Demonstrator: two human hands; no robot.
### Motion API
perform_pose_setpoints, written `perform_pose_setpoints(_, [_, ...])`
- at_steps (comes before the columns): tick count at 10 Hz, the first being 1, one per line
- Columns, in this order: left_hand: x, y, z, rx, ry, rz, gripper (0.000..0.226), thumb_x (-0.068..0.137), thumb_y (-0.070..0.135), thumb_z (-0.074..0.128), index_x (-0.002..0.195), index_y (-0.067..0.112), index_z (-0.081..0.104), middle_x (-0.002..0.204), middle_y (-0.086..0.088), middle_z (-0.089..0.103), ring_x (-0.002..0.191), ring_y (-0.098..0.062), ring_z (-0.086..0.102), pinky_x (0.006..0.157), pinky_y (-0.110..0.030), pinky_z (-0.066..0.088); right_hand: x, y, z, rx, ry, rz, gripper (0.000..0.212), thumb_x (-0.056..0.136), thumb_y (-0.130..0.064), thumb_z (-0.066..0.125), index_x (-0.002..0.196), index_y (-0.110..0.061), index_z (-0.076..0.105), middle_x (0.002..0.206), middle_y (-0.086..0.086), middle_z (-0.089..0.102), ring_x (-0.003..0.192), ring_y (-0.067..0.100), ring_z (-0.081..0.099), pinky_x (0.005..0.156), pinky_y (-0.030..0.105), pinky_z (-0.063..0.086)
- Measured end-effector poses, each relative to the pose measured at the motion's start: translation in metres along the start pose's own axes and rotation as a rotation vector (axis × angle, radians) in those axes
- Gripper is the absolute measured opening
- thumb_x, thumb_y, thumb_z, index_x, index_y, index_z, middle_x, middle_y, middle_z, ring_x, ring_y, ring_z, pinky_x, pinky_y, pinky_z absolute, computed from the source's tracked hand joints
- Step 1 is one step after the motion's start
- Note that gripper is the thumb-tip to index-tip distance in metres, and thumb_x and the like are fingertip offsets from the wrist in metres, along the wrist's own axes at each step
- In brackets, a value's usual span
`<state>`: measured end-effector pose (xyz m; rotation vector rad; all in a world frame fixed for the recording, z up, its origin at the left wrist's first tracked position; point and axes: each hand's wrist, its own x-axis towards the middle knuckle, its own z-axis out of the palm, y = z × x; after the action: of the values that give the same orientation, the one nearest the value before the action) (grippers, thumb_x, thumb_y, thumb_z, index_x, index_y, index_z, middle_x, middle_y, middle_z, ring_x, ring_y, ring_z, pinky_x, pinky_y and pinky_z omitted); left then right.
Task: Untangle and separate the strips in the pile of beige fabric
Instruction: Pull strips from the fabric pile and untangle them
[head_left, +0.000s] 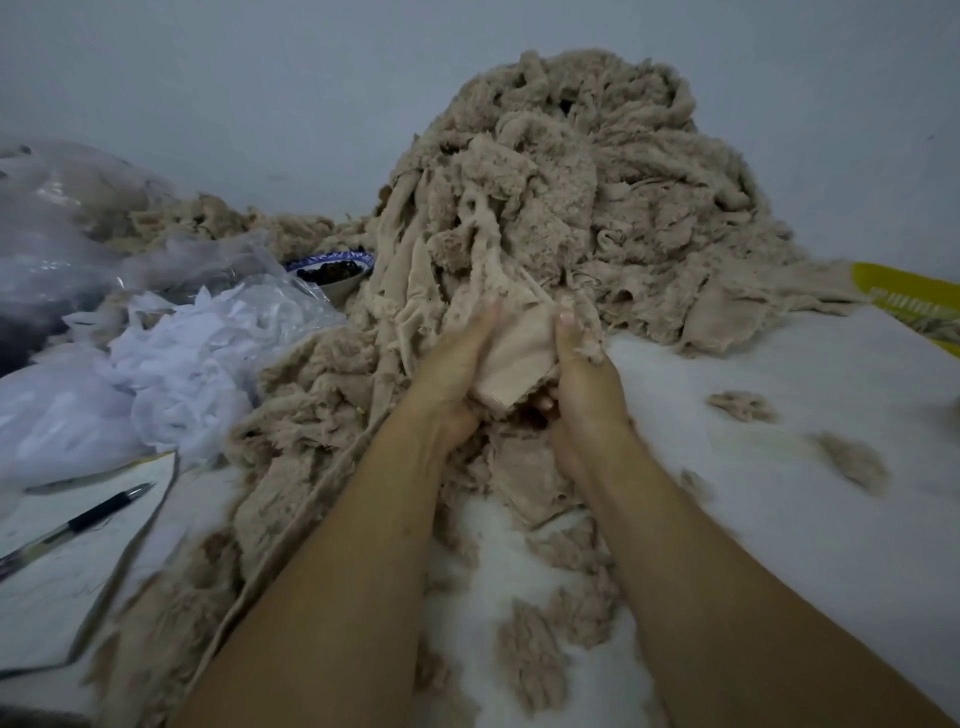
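Two hands hold one beige strip at the foot of a big fluffy pile.

The left hand (452, 374) and the right hand (582, 374) are close together in the middle. Both grip the same flat strip (519, 364), thumbs on top and fingers tucked under it. The strip's far end runs up into the pile (597, 171), which stands tall at 12 o'clock, so it looks only partly free. A lower heap (311, 395) of beige cloth lies at 8 o'clock. Small tufts (743, 405) sit apart on the white sheet (779, 364) at 3 o'clock. Most of the pile looks knotted, so I think the job is far from done. Plastic bags (197, 343) lie at 9 o'clock, a bowl (332, 270) at 10 o'clock and a pen (78, 519) at 8 o'clock.
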<state>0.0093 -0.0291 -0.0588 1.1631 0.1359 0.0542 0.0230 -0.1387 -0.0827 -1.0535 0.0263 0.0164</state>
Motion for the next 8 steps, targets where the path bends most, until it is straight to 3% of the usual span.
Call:
perform_pose_setpoints(1, [0.003, -0.003, -0.001, -0.112, 0.019, 0.0, 0.045, 0.089, 0.032, 0.068, 0.125, 0.004, 0.065, 0.117, -0.017, 0.071, 0.112, -0.032, 0.066, 0.1, -0.047, 0.051, -0.001, -0.001, -0.001, 0.042, 0.051, 0.047, 0.039, 0.1, -0.045, 0.052, 0.115, -0.012, 0.067, 0.088, 0.002, 0.074, 0.067, 0.008, 0.071, 0.053, 0.023, 0.053])
perform_pose_setpoints(2, [0.004, -0.002, -0.005, -0.212, -0.005, -0.001, 0.047, 0.094, 0.04, 0.06, 0.126, 0.006, 0.064, 0.118, -0.017, 0.07, 0.11, -0.031, 0.067, 0.099, -0.047, 0.052, -0.001, -0.004, -0.003, 0.003, 0.101, 0.045, 0.033, 0.102, -0.047, 0.046, 0.105, -0.02, 0.064, 0.062, -0.008, 0.064, 0.041, 0.001, 0.054, 0.038, 0.018, 0.04])
perform_pose_setpoints(3, [0.006, -0.005, -0.002, -0.172, 0.028, 0.017, 0.043, 0.096, 0.04, 0.059, 0.122, 0.008, 0.067, 0.114, -0.016, 0.072, 0.106, -0.03, 0.07, 0.095, -0.045, 0.054, 0.001, -0.004, -0.005, -0.068, 0.122, 0.061, 0.046, 0.1, -0.056, 0.043, 0.111, -0.016, 0.065, 0.062, -0.008, 0.06, 0.044, 0.005, 0.049, 0.035, 0.018, 0.037])
perform_pose_setpoints(4, [0.011, -0.003, -0.005, -0.264, 0.13, 0.074, 0.042, 0.099, 0.044, 0.051, 0.115, 0.008, 0.067, 0.097, -0.011, 0.076, 0.087, -0.025, 0.074, 0.074, -0.035, 0.06, 0.003, -0.008, -0.009, -0.067, 0.19, 0.051, 0.044, 0.099, -0.059, 0.043, 0.095, -0.02, 0.064, 0.047, -0.012, 0.05, 0.037, 0.004, 0.044, 0.033, 0.019, 0.034])
perform_pose_setpoints(5, [0.015, -0.001, -0.023, -0.505, 0.141, 0.081, 0.047, 0.101, 0.047, 0.045, 0.12, 0.009, 0.065, 0.103, -0.01, 0.074, 0.094, -0.023, 0.071, 0.081, -0.035, 0.059, 0.003, -0.02, -0.017, 0.051, 0.29, 0.038, 0.034, 0.101, -0.053, 0.044, 0.087, -0.026, 0.058, 0.035, -0.012, 0.04, 0.028, 0.004, 0.034, 0.032, 0.02, 0.029])
perform_pose_setpoints(6, [0.018, 0.012, -0.006, -0.305, 0.024, 0.131, 0.031, 0.101, 0.029, 0.049, 0.104, 0.004, 0.067, 0.089, -0.015, 0.075, 0.085, -0.021, 0.072, 0.083, -0.033, 0.058, 0.003, -0.024, -0.02, -0.126, 0.311, -0.129, 0.028, 0.101, -0.046, 0.047, 0.085, -0.024, 0.051, 0.05, -0.014, 0.046, 0.037, 0.001, 0.04, 0.038, 0.019, 0.035])
perform_pose_setpoints(7, [0.003, 0.017, 0.011, 0.17, 0.901, -0.053, 0.019, 0.093, 0.017, 0.053, 0.078, 0.017, 0.064, 0.051, -0.004, 0.064, 0.054, -0.01, 0.064, 0.083, -0.029, 0.057, -0.001, -0.024, -0.01, -0.379, 0.183, -0.393, 0.015, 0.096, -0.038, 0.057, 0.089, -0.027, 0.05, 0.094, -0.007, 0.059, 0.075, 0.0, 0.056, 0.057, 0.008, 0.042])
perform_pose_setpoints(8, [-0.008, -0.015, 0.017, 0.634, 0.105, 0.321, 0.037, 0.096, 0.029, 0.058, 0.061, 0.019, 0.05, 0.047, 0.008, 0.051, 0.044, -0.008, 0.049, 0.05, -0.022, 0.042, -0.004, -0.026, -0.002, -0.452, 0.035, -0.266, 0.031, 0.095, -0.057, 0.049, 0.094, -0.029, 0.061, 0.117, -0.003, 0.061, 0.106, 0.012, 0.057, 0.09, 0.027, 0.045])
